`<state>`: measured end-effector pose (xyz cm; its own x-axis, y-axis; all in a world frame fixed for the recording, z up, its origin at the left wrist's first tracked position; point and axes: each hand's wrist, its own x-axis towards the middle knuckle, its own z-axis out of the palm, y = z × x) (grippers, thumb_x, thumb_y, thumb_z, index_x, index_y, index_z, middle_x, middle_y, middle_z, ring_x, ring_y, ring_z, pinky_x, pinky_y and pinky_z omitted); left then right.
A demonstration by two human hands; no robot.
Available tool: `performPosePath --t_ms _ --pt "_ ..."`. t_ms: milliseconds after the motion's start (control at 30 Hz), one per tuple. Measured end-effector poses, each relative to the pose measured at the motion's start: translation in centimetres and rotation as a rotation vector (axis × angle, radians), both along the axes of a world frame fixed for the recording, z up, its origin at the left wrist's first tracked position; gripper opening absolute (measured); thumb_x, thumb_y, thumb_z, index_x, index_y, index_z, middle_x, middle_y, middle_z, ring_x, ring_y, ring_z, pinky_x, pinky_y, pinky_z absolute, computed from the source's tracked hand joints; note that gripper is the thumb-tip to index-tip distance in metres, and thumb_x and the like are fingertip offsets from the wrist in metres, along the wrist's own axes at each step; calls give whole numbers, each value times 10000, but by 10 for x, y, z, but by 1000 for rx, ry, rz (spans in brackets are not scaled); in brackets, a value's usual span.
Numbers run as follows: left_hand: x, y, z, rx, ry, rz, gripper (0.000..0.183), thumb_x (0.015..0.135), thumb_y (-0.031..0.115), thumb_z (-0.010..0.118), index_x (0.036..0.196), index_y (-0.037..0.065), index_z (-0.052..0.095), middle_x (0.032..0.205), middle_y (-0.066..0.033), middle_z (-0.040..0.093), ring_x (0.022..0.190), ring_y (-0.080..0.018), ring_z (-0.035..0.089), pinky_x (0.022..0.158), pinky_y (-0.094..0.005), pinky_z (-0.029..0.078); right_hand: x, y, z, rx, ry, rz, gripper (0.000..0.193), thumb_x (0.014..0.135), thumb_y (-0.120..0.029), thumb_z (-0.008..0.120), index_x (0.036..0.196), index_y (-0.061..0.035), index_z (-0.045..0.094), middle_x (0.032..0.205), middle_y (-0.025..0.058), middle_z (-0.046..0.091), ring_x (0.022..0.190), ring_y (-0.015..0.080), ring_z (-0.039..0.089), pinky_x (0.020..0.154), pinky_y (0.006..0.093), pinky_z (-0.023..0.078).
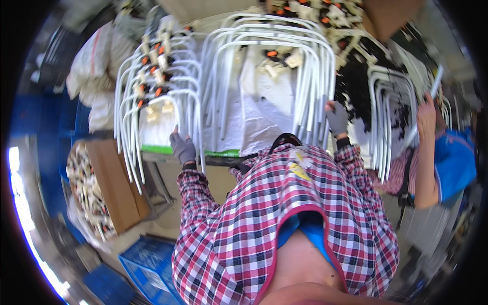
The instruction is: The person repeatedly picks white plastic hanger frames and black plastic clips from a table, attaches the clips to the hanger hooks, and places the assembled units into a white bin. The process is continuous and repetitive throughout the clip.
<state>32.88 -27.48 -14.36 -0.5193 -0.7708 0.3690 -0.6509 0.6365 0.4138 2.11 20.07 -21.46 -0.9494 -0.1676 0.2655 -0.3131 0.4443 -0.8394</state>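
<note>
My left hand, in a grey glove with bare fingertips, is at the front of the left stack of white bent-tube frames. Its fingers close at a leg of the frontmost one, with some blur. My right hand, gloved alike, has its fingers curled at the outer right leg of the middle stack of white tube frames. White and black plastic fittings with orange parts sit along the top of the left stack. A few similar fittings lie inside the middle frames.
Right of me, a co-worker's raised arm is beside another frame stack. Black pieces and pale fittings cover the table's far right. A carton of fittings stands at left, above a blue crate. White sacks lie beyond.
</note>
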Motion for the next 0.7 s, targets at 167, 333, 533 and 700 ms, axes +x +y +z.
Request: performPosePath --t_ms 167,333,533,700 --pt "-38 20 17 -222 -11 43 533 863 138 666 1353 12 497 1386 -211 480 1277 -395 472 1081 -446 387 25 -12 8 258 106 -65 266 836 -176 698 1069 -65 636 1087 111 625 932 282 638 816 405 517" --pt "-86 33 23 -336 85 -290 489 853 105 637 1324 28 530 1369 -208 510 1241 -392 520 1038 -435 449 40 -36 30 678 125 -55 369 809 -274 700 1103 -67 617 1169 85 584 1033 305 586 865 418 502" --pt "-164 48 -4 15 -294 -239 806 858 241 676 1529 74 262 1468 -235 428 1357 -388 429 1102 -430 386 30 -57 50 780 -122 -47 465 836 -291 692 1227 -72 566 1112 135 600 883 338 682 763 454 553" --pt "-193 32 -7 193 -147 -19 734 892 284 657 1491 27 318 1328 -258 568 1200 -405 573 1017 -427 446 15 -54 47 691 -248 -76 446 841 -332 668 1185 -53 613 1056 166 697 953 340 689 818 438 554"
